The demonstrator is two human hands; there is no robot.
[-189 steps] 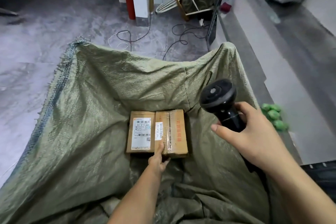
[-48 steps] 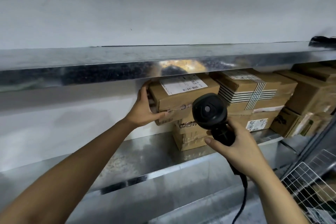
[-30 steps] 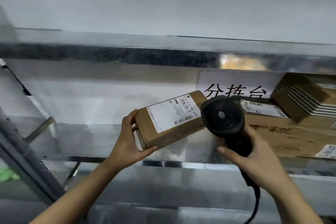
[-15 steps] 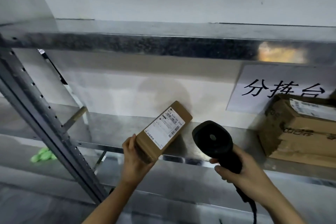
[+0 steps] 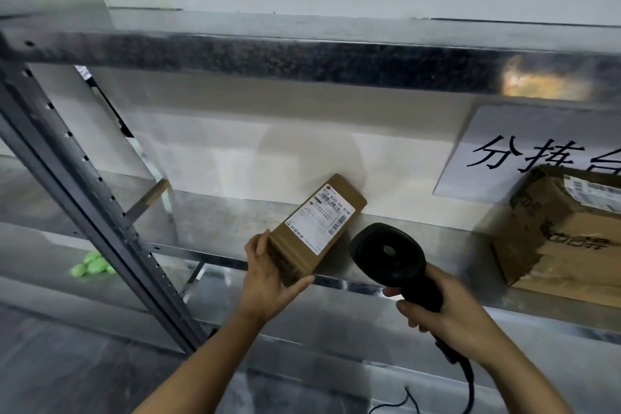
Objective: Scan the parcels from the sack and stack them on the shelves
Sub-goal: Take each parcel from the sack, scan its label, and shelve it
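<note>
**Head view.** My left hand [image 5: 268,274] gripped the near end of a small oblong brown cardboard parcel [image 5: 317,228], thumb on one side and fingers curled round the other. Its white barcode label faced up. The parcel lay tilted, its far end over the deck of the galvanised steel shelf [image 5: 215,222] close to the back wall, its near end out past the front lip. I could not tell whether it touched the deck. My right hand [image 5: 450,312] was wrapped round the grip of a black handheld barcode scanner [image 5: 389,257], whose head sat just right of the parcel. A dark scanner cable [image 5: 470,380] trailed down at the near right.

**Step.** I judged this to be the shelving step. Whether the label had been read was not shown. The next move called for pushing the parcel far enough in that its whole base sat on the deck, then letting go. Left overhanging the lip, it could tip off.

**Surroundings.**
- A second steel shelf [image 5: 302,54] ran overhead.
- A grey perforated steel upright [image 5: 84,198] slanted at the left.
- A larger creased brown cardboard box [image 5: 564,239] stood on the same deck at the right, well apart from the parcel.
- Behind the box, a white paper sign with black characters [image 5: 524,151] leaned on the pale wall.
- Some small bright green objects [image 5: 90,265] lay low at the left.
</note>
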